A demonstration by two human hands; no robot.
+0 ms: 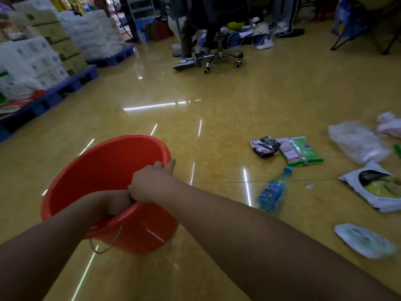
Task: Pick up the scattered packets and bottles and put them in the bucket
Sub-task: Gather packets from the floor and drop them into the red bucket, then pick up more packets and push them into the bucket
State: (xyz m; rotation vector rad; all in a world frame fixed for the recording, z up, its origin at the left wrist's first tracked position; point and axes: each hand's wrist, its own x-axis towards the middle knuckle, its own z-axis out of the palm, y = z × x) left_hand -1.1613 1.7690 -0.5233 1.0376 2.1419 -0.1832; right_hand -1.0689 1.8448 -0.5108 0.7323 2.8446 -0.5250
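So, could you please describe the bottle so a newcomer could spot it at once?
Start at the red bucket and look right across the yellow floor. The bottle lies there on its side; unlike the flat packets beyond it, it is blue and round.

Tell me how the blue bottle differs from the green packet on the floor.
The blue bottle is rounded and see-through with a cap; the green packet is flat and opaque. The blue bottle lies nearer the red bucket, the green packet farther off. Both lie on the floor, outside the red bucket.
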